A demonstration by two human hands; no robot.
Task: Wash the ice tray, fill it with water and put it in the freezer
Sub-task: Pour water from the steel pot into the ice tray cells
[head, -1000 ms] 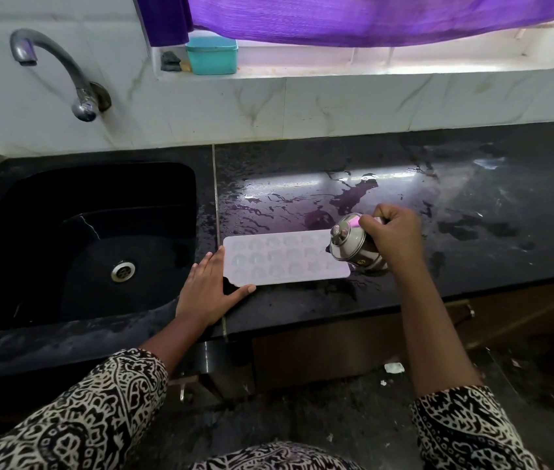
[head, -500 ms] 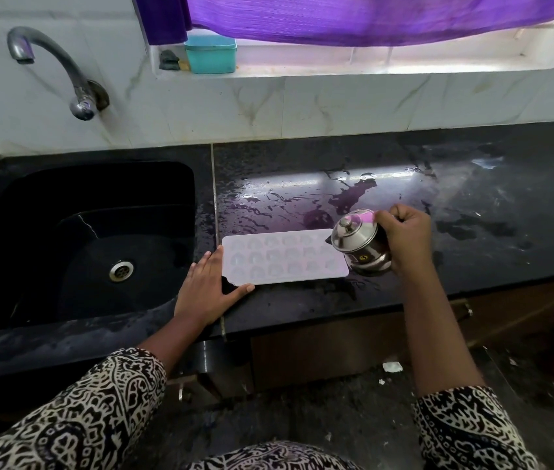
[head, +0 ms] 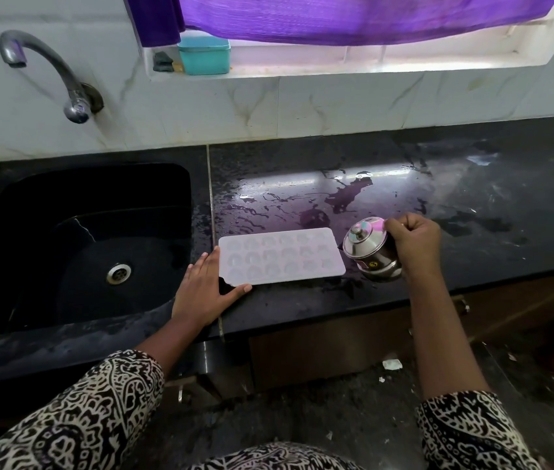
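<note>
The white ice tray (head: 282,256) is lying flat on the black counter (head: 493,184), close to the counter's front edge and just right of the seam that is running beside the sink (head: 75,212). Its rows of round cells are facing up; whether they are holding water cannot be told. The left grip (head: 202,288) is resting flat on the counter with its fingers spread straight, pressing against the tray's left short edge, and the thumb is lying along the tray's near left corner. The right grip (head: 413,244) is curling its fingers round a small steel pot (head: 369,251) with a knobbed lid, holding it tilted so that the lid is leaning toward the tray's right short edge, just beside it; whether the pot's base is touching the counter cannot be told. Water (head: 302,198) is pooling on the counter behind the tray, reflecting light and purple. The sink is sitting at the counter's left end, with a metal drain (head: 119,273) in its bottom, and a curved tap (head: 45,67) is projecting from the tiled wall above it. On the window ledge (head: 336,67) a teal box (head: 204,56) is standing under a purple curtain (head: 336,18). Patterned black and white sleeves (head: 99,408) are covering both forearms
</note>
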